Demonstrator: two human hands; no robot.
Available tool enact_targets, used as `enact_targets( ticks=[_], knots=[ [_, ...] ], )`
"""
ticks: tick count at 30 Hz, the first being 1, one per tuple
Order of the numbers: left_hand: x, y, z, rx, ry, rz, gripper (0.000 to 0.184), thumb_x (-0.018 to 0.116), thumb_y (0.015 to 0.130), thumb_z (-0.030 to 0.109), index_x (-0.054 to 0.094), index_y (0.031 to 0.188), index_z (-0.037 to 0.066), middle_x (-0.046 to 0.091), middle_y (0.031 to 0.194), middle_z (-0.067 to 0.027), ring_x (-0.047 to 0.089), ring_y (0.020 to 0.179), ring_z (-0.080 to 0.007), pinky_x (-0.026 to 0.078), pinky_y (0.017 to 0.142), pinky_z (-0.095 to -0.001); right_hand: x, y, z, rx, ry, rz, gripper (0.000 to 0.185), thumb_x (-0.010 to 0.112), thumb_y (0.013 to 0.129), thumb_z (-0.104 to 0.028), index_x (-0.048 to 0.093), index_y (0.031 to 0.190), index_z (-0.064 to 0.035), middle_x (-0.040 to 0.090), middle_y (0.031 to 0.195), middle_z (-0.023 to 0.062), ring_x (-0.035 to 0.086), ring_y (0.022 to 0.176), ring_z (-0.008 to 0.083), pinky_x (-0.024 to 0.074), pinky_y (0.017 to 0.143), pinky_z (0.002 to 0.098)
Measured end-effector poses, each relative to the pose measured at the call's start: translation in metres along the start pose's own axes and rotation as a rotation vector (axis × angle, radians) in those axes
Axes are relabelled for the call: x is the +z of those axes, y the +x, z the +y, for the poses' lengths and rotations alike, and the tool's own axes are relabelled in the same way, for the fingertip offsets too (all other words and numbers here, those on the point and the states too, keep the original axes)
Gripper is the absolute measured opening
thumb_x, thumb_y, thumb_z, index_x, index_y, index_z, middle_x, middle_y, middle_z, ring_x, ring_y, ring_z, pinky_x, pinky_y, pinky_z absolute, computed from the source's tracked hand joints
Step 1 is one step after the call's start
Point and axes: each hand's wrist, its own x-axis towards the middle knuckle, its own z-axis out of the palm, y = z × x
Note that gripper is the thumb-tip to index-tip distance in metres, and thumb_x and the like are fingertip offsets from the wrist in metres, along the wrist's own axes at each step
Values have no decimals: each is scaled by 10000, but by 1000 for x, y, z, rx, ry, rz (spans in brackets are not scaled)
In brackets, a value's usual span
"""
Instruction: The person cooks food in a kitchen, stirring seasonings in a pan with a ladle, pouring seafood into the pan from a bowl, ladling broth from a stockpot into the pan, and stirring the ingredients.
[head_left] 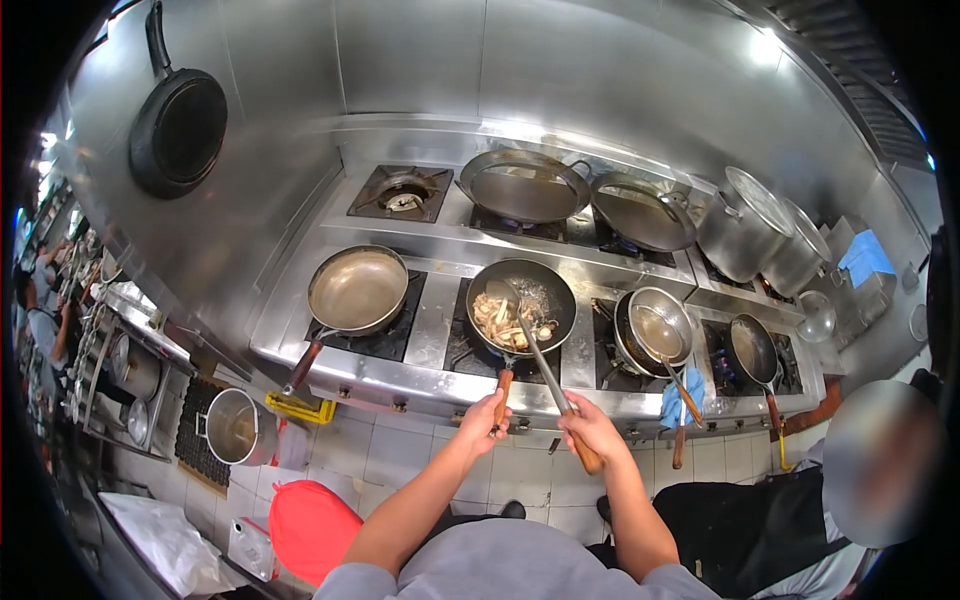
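In front of me, a dark frying pan [553, 288] sits on a front burner, with pale, browned pieces of food [497, 322] in its left and lower part. My left hand [486, 420] is wrapped round the pan's wooden handle [504, 388]. A long metal spatula [543, 364] with a wooden end slants from the food down to my right hand [592, 427], which is closed round its handle. The spatula's blade rests among the food.
A wide pan [357, 289] stands on the left front burner. Right of my pan are stacked pans [660, 327], a blue cloth [684, 398] and a smaller pan [752, 349]. Large pans and tall pots [738, 235] line the back. A co-worker [770, 530] is close on my right.
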Motion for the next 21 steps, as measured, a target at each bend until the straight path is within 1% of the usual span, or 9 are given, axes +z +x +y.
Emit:
enact_targets(
  ticks=[2,5,9,12,13,15,17,19,21],
  knots=[
    [0,1,2,1,-11,-7,303,546,958,408,486,1042,123,533,788,-46,458,522,-126,325,392,-248,-6,-32,-7,15,-17,-50,676,594,847,-38,285,1448,-20,559,836,66,527,525,119,442,423,269],
    [1,0,2,-9,-12,-4,291,549,958,402,490,1043,130,533,789,-47,464,526,-127,321,388,-247,-17,-60,-9,76,66,-123,669,601,842,-25,321,1448,-73,545,843,41,525,535,109,438,427,258],
    [3,0,0,-17,9,23,288,549,957,408,499,1043,138,533,773,-41,463,519,-129,334,391,-246,-24,-50,6,74,-222,40,658,599,833,-32,347,1440,-57,580,910,68,542,548,114,456,464,274],
    [0,4,-1,-17,10,11,285,545,960,406,502,1039,136,533,762,-39,461,512,-134,347,395,-250,-11,-35,24,-68,-423,252,697,600,833,-76,304,1464,-55,614,995,132,600,595,168,504,551,333],
    [-1,6,-2,-14,-5,0,281,543,961,404,502,1038,137,534,767,-41,460,510,-135,346,393,-251,-14,-29,35,-66,-417,256,697,600,833,-76,304,1464,-55,614,995,132,600,595,168,504,551,333],
    [1,2,-2,-16,0,5,282,539,963,406,501,1036,137,533,772,-41,461,510,-135,347,392,-251,-20,-11,69,-362,-785,425,654,558,852,-35,313,1458,-60,586,893,88,563,576,150,447,488,292],
    [1,3,-2,-5,-1,9,283,535,964,408,499,1033,136,533,778,-40,461,510,-135,347,391,-252,-20,-11,80,-460,-894,456,663,542,852,-17,287,1463,-61,588,884,88,566,582,156,452,476,295],
    [-4,8,-4,-5,0,-46,291,528,966,413,497,1035,132,530,784,-39,462,514,-135,346,390,-250,1,-34,45,-41,-37,161,676,533,859,-6,251,1470,-67,576,856,76,546,549,147,453,451,294],
    [-5,8,-3,1,5,-45,291,526,967,414,495,1038,133,528,781,-38,462,517,-135,345,389,-249,-5,-28,49,-94,111,77,690,529,865,4,220,1477,-77,546,830,60,518,515,133,450,427,288]
  ],
)
